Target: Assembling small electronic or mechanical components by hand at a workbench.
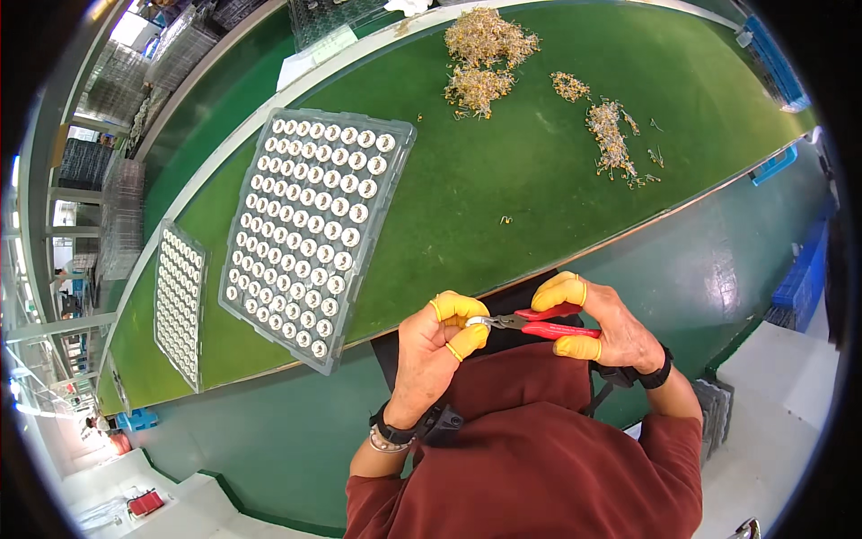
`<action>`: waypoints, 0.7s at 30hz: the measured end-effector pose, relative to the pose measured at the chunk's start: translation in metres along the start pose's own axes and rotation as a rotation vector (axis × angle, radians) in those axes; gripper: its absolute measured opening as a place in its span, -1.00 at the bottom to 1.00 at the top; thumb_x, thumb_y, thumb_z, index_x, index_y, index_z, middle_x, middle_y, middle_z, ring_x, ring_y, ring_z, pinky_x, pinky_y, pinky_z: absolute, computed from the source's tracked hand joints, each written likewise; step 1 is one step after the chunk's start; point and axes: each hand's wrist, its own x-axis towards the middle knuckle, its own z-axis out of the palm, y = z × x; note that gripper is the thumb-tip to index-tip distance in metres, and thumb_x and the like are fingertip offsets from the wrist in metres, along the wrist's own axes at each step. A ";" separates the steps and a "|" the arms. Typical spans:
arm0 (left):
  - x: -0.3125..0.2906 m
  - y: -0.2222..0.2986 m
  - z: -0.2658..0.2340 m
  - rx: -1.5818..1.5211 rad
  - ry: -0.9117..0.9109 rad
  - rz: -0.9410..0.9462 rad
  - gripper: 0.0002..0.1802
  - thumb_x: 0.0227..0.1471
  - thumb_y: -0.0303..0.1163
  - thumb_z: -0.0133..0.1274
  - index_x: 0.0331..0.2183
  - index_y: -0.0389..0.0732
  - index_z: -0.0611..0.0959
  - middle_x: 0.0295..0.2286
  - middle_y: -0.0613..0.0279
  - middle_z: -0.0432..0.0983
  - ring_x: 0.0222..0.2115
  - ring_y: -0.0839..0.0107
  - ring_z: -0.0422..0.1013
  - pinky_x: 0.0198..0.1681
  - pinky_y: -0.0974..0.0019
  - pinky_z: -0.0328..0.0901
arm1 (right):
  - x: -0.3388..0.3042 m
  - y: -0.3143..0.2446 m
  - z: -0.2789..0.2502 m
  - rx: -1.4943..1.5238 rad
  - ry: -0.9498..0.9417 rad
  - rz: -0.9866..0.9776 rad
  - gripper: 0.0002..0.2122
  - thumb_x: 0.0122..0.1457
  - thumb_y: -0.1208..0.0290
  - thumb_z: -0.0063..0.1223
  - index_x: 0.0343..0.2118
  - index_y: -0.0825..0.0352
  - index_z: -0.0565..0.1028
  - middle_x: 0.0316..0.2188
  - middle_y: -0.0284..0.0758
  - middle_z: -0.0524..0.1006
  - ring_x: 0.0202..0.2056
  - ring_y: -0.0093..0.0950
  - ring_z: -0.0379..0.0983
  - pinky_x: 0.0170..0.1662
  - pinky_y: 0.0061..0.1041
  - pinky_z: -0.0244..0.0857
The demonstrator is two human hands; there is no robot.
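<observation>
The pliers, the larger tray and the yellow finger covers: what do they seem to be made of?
Pliers: likely metal, from the grey shine; handles probably smooth plastic, evenly red.
Larger tray: probably semi-glossy plastic, looking partly see-through.
Finger covers: likely thin matte rubber, with rolled rims.

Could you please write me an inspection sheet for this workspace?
Surface: green tabletop, bearing trays and loose parts.
Job's things: red-handled pliers, tips at a small white piece; large tray of white round pieces; second filled tray farther left.
Clutter: big heap of small yellowish parts, smaller heap to its right, stray part nearer the person.
Left hand: yellow finger covers, pinching the white piece.
Right hand: yellow finger covers, gripping the pliers' handles.
Cables: nothing seen at the hands.
Surroundings: green floor; blue container at upper right.
</observation>
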 end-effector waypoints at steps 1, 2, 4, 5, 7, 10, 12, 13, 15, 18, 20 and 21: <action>0.000 -0.001 -0.001 0.011 -0.011 0.006 -0.85 0.01 -0.68 0.02 -0.29 -0.40 0.52 -0.40 0.31 0.40 -0.43 0.61 0.37 -0.35 0.55 0.30 | 0.000 0.001 0.000 0.005 0.000 0.004 -0.60 -0.01 0.30 0.19 -0.13 0.38 0.41 -0.18 -0.21 0.46 -0.14 -0.23 0.40 -0.03 -0.32 0.27; 0.000 -0.001 -0.001 0.012 -0.011 0.005 -0.85 0.01 -0.68 0.02 -0.29 -0.40 0.52 -0.40 0.31 0.40 -0.43 0.61 0.37 -0.35 0.55 0.30 | 0.000 0.001 0.000 0.009 -0.001 0.008 -0.61 -0.01 0.31 0.18 -0.13 0.38 0.41 -0.19 -0.21 0.47 -0.15 -0.23 0.41 -0.05 -0.33 0.28; 0.001 -0.001 0.000 0.012 -0.009 -0.001 -0.85 0.00 -0.68 0.01 -0.29 -0.40 0.52 -0.41 0.31 0.39 -0.42 0.61 0.36 -0.34 0.56 0.29 | 0.000 0.004 0.001 0.019 -0.001 0.006 -0.62 0.00 0.32 0.17 -0.13 0.39 0.41 -0.19 -0.21 0.47 -0.16 -0.24 0.42 -0.06 -0.34 0.29; 0.001 -0.001 0.000 0.012 -0.009 -0.001 -0.85 0.00 -0.68 0.01 -0.29 -0.40 0.52 -0.41 0.31 0.39 -0.42 0.61 0.36 -0.34 0.56 0.29 | 0.000 0.004 0.001 0.027 -0.002 0.004 -0.62 0.01 0.32 0.16 -0.13 0.39 0.41 -0.20 -0.21 0.48 -0.17 -0.24 0.43 -0.07 -0.35 0.29; 0.001 -0.001 -0.001 0.031 -0.020 0.001 -0.84 0.00 -0.69 0.02 -0.29 -0.39 0.53 -0.41 0.30 0.39 -0.43 0.61 0.37 -0.34 0.56 0.29 | 0.001 0.004 0.001 0.041 -0.008 0.006 -0.63 0.02 0.33 0.15 -0.13 0.40 0.41 -0.20 -0.21 0.48 -0.17 -0.25 0.43 -0.08 -0.36 0.29; 0.002 0.000 -0.001 0.016 -0.026 0.003 -0.83 -0.01 -0.69 0.02 -0.28 -0.39 0.53 -0.40 0.29 0.39 -0.42 0.60 0.37 -0.33 0.55 0.30 | 0.001 0.006 0.002 0.065 -0.012 0.015 -0.63 0.04 0.33 0.13 -0.12 0.41 0.41 -0.20 -0.21 0.48 -0.18 -0.27 0.43 -0.08 -0.37 0.29; 0.002 -0.001 -0.002 0.015 -0.025 0.005 -0.83 -0.01 -0.69 0.03 -0.28 -0.39 0.53 -0.40 0.29 0.39 -0.42 0.59 0.37 -0.33 0.55 0.30 | 0.001 0.007 0.003 0.077 -0.010 0.020 -0.64 0.05 0.33 0.12 -0.12 0.41 0.41 -0.20 -0.20 0.48 -0.18 -0.27 0.43 -0.09 -0.38 0.29; 0.002 -0.001 -0.002 0.012 -0.023 0.007 -0.83 -0.01 -0.69 0.03 -0.28 -0.40 0.53 -0.39 0.29 0.39 -0.41 0.59 0.38 -0.33 0.54 0.31 | 0.001 0.007 0.004 0.074 -0.011 0.020 -0.64 0.05 0.33 0.11 -0.12 0.41 0.41 -0.20 -0.21 0.48 -0.19 -0.28 0.43 -0.10 -0.38 0.30; 0.001 -0.001 -0.003 0.007 -0.029 0.011 -0.83 -0.01 -0.69 0.03 -0.28 -0.40 0.53 -0.39 0.28 0.39 -0.41 0.58 0.38 -0.33 0.54 0.31 | 0.000 0.006 0.004 0.070 -0.011 0.020 -0.65 0.06 0.33 0.11 -0.13 0.41 0.41 -0.21 -0.21 0.48 -0.20 -0.28 0.44 -0.11 -0.39 0.30; 0.001 -0.004 -0.003 -0.010 -0.036 0.017 -0.83 -0.01 -0.70 0.03 -0.28 -0.39 0.53 -0.38 0.27 0.40 -0.41 0.58 0.38 -0.33 0.53 0.31 | -0.001 0.010 0.006 0.067 -0.014 0.027 -0.65 0.06 0.33 0.10 -0.13 0.42 0.41 -0.23 -0.20 0.49 -0.22 -0.28 0.45 -0.13 -0.38 0.32; 0.001 -0.003 -0.003 -0.019 -0.035 0.025 -0.83 -0.01 -0.70 0.03 -0.28 -0.40 0.53 -0.38 0.27 0.40 -0.41 0.57 0.38 -0.33 0.53 0.31 | -0.001 0.012 0.008 0.028 0.011 -0.028 -0.66 0.06 0.35 0.10 -0.14 0.43 0.41 -0.23 -0.19 0.49 -0.23 -0.26 0.46 -0.14 -0.36 0.33; 0.001 -0.003 -0.003 -0.014 -0.034 0.023 -0.83 -0.01 -0.70 0.03 -0.28 -0.40 0.53 -0.38 0.27 0.40 -0.41 0.57 0.38 -0.33 0.52 0.32 | -0.002 0.012 0.008 0.029 0.010 -0.028 -0.66 0.06 0.35 0.10 -0.14 0.43 0.41 -0.23 -0.19 0.49 -0.23 -0.26 0.46 -0.14 -0.36 0.33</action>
